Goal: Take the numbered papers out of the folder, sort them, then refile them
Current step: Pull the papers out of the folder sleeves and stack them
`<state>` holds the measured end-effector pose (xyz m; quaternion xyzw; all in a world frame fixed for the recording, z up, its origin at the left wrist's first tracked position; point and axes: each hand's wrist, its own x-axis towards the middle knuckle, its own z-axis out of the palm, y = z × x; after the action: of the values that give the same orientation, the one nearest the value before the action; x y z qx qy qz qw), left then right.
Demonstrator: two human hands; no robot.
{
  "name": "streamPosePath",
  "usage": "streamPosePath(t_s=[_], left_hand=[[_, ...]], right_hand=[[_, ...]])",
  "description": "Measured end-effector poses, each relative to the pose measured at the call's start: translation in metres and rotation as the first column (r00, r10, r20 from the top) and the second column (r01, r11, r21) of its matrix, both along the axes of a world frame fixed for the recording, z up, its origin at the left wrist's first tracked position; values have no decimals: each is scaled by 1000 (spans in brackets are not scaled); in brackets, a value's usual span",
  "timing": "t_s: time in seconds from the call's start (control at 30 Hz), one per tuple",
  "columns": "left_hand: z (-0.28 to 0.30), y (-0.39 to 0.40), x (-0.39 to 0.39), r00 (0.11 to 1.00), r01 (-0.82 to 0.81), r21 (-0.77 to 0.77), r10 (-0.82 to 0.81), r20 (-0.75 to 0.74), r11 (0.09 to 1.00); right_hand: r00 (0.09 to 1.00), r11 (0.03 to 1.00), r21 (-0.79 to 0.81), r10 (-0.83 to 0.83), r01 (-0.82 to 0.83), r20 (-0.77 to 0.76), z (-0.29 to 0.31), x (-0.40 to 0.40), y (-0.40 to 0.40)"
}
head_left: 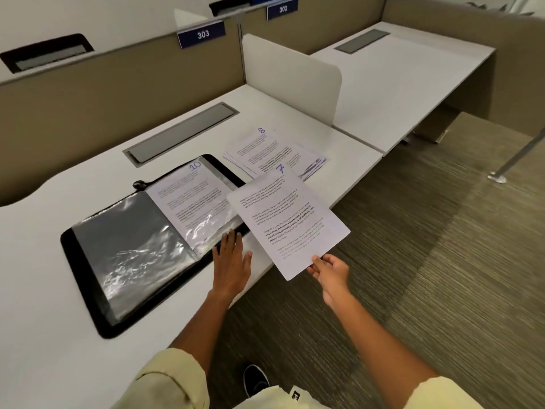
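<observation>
Your right hand (327, 271) pinches sheet 7 (287, 219) past the desk (44, 290) edge, right of the one open folder (141, 240). Your left hand (231, 261), fingers spread flat, rests at the folder's near corner; one loose pile (265, 152), 8 topmost, lies behind.

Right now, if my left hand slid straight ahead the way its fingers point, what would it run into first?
Probably the open folder. The left hand lies flat with its fingertips at the folder's near edge, aimed at the clear sleeve holding the paper marked 10. Whether the fingers already touch it is unclear.
</observation>
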<state>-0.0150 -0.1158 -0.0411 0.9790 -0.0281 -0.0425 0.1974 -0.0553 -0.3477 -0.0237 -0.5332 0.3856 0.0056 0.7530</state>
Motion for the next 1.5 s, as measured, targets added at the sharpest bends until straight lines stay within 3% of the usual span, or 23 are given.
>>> streamPosePath(t_s=[0.57,0.8,1.03,1.2,1.5], left_hand=[[-7,24,106,998,-45,-68,48,35,997],[-18,17,146,990,-143,-81,143,3,986],[-25,-3,175,964,-241,-32,235,-129,970],[-31,-7,180,955,-271,50,275,-113,961],[-42,-2,178,953,-299,-54,295,-65,953]], right_hand=[[998,999,50,-1,-2,65,2,135,35],[996,997,45,64,-66,55,-3,212,21],[992,992,54,109,-113,66,-7,281,0],[988,988,-24,151,-150,16,-17,312,-10],[975,974,-125,174,-192,-140,-27,314,-14]])
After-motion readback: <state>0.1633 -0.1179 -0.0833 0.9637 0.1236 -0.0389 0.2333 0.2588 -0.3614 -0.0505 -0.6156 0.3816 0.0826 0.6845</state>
